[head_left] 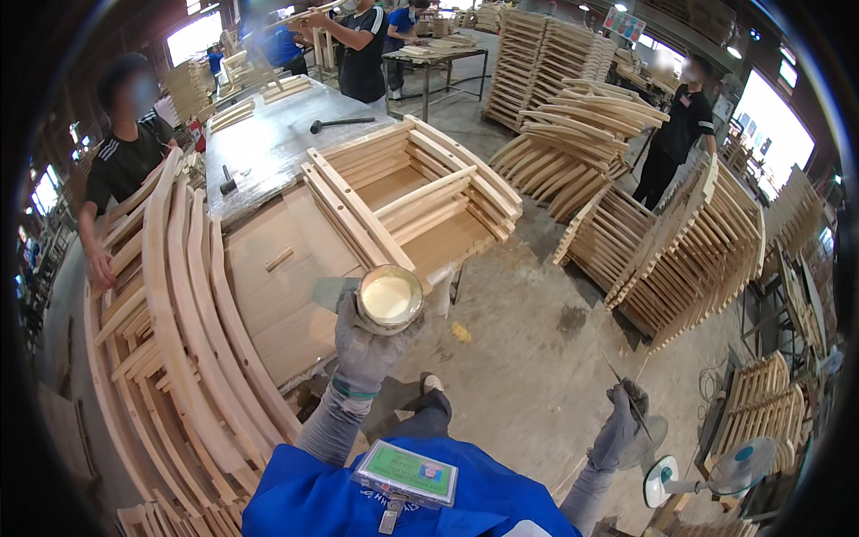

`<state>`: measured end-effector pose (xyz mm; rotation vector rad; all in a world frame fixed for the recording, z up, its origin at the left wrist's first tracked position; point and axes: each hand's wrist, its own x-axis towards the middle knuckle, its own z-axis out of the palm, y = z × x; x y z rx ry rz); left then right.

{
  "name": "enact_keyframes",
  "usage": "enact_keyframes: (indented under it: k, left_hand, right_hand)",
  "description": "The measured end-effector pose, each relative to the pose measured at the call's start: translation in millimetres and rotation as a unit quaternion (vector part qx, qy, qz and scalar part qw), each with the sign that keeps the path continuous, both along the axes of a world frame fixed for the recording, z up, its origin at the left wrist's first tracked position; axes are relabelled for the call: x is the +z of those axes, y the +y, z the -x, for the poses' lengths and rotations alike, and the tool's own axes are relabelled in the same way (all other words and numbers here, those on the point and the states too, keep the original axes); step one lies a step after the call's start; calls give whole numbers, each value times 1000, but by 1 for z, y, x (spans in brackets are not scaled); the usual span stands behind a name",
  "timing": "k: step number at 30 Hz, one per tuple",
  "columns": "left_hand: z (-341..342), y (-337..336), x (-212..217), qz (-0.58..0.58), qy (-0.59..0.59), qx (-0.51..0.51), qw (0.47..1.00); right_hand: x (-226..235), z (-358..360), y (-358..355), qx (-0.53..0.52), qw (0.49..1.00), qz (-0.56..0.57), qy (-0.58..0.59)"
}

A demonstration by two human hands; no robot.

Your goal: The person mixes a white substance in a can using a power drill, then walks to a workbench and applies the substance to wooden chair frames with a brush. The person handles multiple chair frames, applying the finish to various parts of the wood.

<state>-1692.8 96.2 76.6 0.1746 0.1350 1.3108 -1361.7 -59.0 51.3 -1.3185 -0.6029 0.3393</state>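
Note:
My left hand (365, 351), in a grey glove, is wrapped round a round can (390, 300) of cream-coloured liquid, held upright near the table's corner. My right hand (619, 424), gloved with dark fingertips, is out to the right above the floor, closed on a thin stick (612, 368); whether its end has bristles I cannot tell. Just beyond the can, stacked wooden frames (358, 219) lie on the cardboard-covered table (268, 233). A short wooden piece (279, 259) rests on the cardboard to the left of the can.
Curved wooden parts (183, 295) are piled along the left, beside a person (134, 161) touching them. Hammers (340, 123) lie on the metal tabletop (268, 116). Stacked slatted frames (689, 259) and a fan (743, 465) stand on the right. Another person (684, 125) stands behind the stacks.

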Motion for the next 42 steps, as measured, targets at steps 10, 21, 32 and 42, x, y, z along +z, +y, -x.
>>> enact_keyframes:
  k: [10,21,32,42]
  left_hand:
    - [-39,165,5,-21,22,23,999]
    - [-8,252,-11,-11,19,176,984]
    - [-29,283,-1,57,41,495,866]
    - [-91,330,-20,113,407,559,713]
  right_hand:
    - [30,-37,190,79,995,25,-62]
    - [20,-42,392,265,962,-3,63]
    - [29,-2,608,542,838,14,57]
    - [65,90,672,852,513,-99,-17]
